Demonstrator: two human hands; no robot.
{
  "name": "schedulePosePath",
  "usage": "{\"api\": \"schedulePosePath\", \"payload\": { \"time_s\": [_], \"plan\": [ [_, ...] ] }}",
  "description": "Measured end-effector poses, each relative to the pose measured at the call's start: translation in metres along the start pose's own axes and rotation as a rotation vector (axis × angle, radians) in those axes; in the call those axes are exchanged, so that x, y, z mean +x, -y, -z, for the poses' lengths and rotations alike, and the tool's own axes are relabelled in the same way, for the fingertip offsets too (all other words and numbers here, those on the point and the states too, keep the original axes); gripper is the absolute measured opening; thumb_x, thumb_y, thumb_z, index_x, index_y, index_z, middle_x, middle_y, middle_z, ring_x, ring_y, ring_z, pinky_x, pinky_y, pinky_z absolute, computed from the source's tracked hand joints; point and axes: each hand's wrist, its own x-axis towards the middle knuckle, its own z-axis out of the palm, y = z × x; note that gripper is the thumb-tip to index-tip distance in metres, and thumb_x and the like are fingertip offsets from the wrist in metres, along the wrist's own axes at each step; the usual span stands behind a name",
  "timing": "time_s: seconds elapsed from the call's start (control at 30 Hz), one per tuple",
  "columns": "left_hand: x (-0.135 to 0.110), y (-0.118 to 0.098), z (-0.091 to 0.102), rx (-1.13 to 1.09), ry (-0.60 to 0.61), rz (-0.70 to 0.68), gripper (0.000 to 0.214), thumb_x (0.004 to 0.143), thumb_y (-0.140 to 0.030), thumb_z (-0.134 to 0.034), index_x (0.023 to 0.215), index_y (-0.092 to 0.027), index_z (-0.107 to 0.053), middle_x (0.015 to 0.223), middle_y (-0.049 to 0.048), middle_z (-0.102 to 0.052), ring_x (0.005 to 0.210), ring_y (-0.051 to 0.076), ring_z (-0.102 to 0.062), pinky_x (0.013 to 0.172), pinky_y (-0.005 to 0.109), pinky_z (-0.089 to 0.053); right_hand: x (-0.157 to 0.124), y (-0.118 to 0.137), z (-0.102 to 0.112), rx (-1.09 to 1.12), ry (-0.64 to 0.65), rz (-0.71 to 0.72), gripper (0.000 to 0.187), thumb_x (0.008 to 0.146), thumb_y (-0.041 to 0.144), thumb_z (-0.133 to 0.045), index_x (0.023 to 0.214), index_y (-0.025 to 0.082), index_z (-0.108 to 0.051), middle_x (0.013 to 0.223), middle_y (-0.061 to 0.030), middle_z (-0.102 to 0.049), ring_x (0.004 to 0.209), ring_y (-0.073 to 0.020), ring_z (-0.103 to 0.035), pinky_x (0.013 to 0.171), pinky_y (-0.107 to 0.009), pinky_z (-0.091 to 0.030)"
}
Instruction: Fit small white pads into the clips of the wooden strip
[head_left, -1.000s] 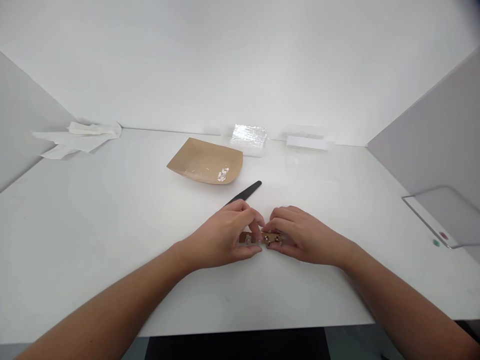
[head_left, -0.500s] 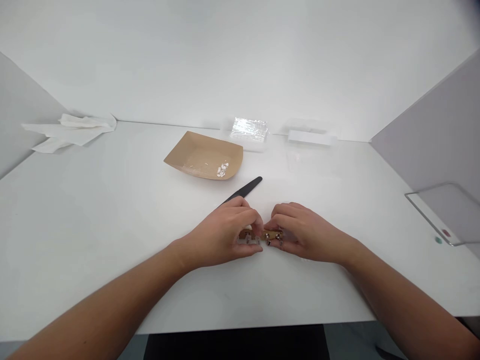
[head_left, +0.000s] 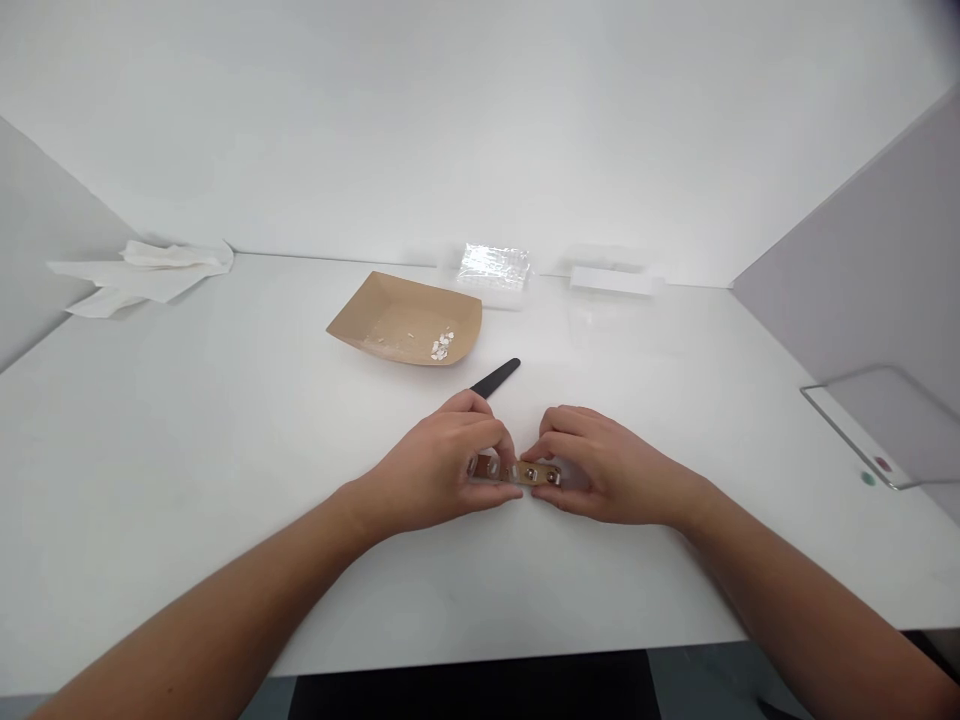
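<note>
Both hands meet over the middle of the white table [head_left: 187, 420]. Between them lies a small tan strip [head_left: 525, 472] carrying a few small shiny pieces. My left hand [head_left: 439, 470] pinches its left end with thumb and fingers. My right hand [head_left: 600, 465] pinches its right end the same way. The strip sits low, at or just above the tabletop. A black flat stick [head_left: 496, 378] lies just behind my left hand, its near end hidden by the fingers.
A brown paper tray [head_left: 390, 310] with several white bits stands behind the hands. Clear plastic packs [head_left: 495, 268] and a white box [head_left: 615, 282] line the back wall. Crumpled tissues [head_left: 150, 270] lie far left. A clear plate [head_left: 870, 420] sits at the right.
The hands have stayed together on the strip and shifted slightly; the fingers have turned the strip a little. The view has tilted slightly.
</note>
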Motion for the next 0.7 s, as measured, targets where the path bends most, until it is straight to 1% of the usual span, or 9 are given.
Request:
{"api": "schedulePosePath", "payload": {
  "time_s": [0.07, 0.13, 0.17, 0.23, 0.3, 0.43, 0.57, 0.63, 0.7],
  "plan": [
    [0.0, -0.001, 0.003, 0.032, -0.033, -0.036, 0.032, 0.078, -0.041, -0.089, 0.095, -0.024, -0.066, 0.091, 0.0023, -0.069, 0.104, 0.024, -0.056, 0.076, 0.032, -0.054, 0.0, -0.001, 0.0, -0.009, -0.004, -0.002, 0.024, 0.092, 0.032, -0.075, 0.114, 0.025, -0.069, 0.098, -0.0033, -0.062, 0.086, -0.0186, -0.06, 0.086, -0.037, -0.049],
    [0.001, -0.001, 0.005, 0.073, -0.103, -0.042, 0.033, 0.082, -0.044, -0.084, 0.092, -0.023, -0.06, 0.092, 0.0023, -0.066, 0.096, 0.022, -0.055, 0.076, 0.033, -0.051, 0.0, -0.002, 0.001, -0.024, 0.007, 0.002, 0.027, 0.091, 0.034, -0.076, 0.116, 0.026, -0.069, 0.099, -0.0035, -0.062, 0.087, -0.0193, -0.06, 0.088, -0.039, -0.049],
    [0.0, -0.001, 0.005, 0.092, -0.141, -0.027, 0.029, 0.088, -0.041, -0.078, 0.089, -0.022, -0.056, 0.089, 0.0017, -0.063, 0.09, 0.021, -0.054, 0.074, 0.032, -0.049, 0.0, -0.002, 0.003, -0.031, 0.016, 0.006, 0.03, 0.09, 0.036, -0.077, 0.117, 0.026, -0.068, 0.1, -0.0037, -0.062, 0.087, -0.0198, -0.06, 0.089, -0.04, -0.049],
    [0.0, 0.001, 0.006, 0.117, -0.207, 0.008, 0.021, 0.096, -0.027, -0.062, 0.083, -0.022, -0.046, 0.081, -0.0004, -0.056, 0.078, 0.017, -0.05, 0.067, 0.03, -0.043, -0.001, -0.004, 0.01, -0.036, 0.025, 0.012, 0.038, 0.088, 0.043, -0.08, 0.119, 0.025, -0.067, 0.101, -0.0045, -0.063, 0.089, -0.0211, -0.06, 0.091, -0.041, -0.049],
    [-0.001, 0.003, 0.006, 0.13, -0.232, 0.02, 0.023, 0.092, -0.016, -0.055, 0.079, -0.022, -0.038, 0.076, -0.0024, -0.05, 0.071, 0.014, -0.046, 0.062, 0.028, -0.039, -0.004, -0.008, 0.02, -0.027, 0.004, 0.006, 0.045, 0.086, 0.051, -0.08, 0.12, 0.024, -0.067, 0.101, -0.0054, -0.065, 0.09, -0.0218, -0.061, 0.091, -0.042, -0.049],
    [-0.001, 0.005, 0.006, 0.129, -0.187, 0.007, 0.017, 0.085, -0.012, -0.055, 0.081, -0.022, -0.042, 0.078, -0.0024, -0.052, 0.071, 0.014, -0.048, 0.063, 0.027, -0.042, -0.013, -0.02, 0.044, -0.041, -0.074, -0.092, 0.036, 0.092, 0.054, -0.071, 0.111, 0.023, -0.067, 0.095, -0.005, -0.066, 0.085, -0.021, -0.061, 0.083, -0.039, -0.05],
    [-0.001, 0.005, 0.006, 0.141, -0.174, -0.006, 0.014, 0.085, -0.012, -0.055, 0.085, -0.023, -0.046, 0.081, -0.0014, -0.055, 0.073, 0.014, -0.051, 0.063, 0.026, -0.045, -0.022, -0.035, 0.057, -0.07, -0.01, -0.309, 0.033, 0.09, 0.055, -0.07, 0.099, 0.024, -0.066, 0.096, -0.0046, -0.067, 0.083, -0.0216, -0.062, 0.074, -0.037, -0.05],
    [-0.001, 0.005, 0.007, 0.143, -0.178, -0.022, 0.013, 0.085, -0.013, -0.056, 0.086, -0.023, -0.047, 0.081, -0.0013, -0.056, 0.072, 0.014, -0.051, 0.063, 0.026, -0.046, -0.024, -0.04, 0.058, -0.063, 0.016, -0.375, 0.033, 0.087, 0.055, -0.073, 0.099, 0.024, -0.065, 0.098, -0.0047, -0.068, 0.083, -0.0222, -0.063, 0.072, -0.037, -0.051],
    [0.0, 0.005, 0.007, 0.143, -0.182, -0.036, 0.012, 0.085, -0.013, -0.056, 0.086, -0.022, -0.048, 0.082, -0.0009, -0.057, 0.071, 0.014, -0.051, 0.063, 0.026, -0.048, -0.024, -0.043, 0.057, -0.043, 0.039, -0.403, 0.037, 0.083, 0.057, -0.076, 0.1, 0.025, -0.065, 0.101, -0.0045, -0.068, 0.085, -0.023, -0.064, 0.072, -0.038, -0.052]
  ]
}}
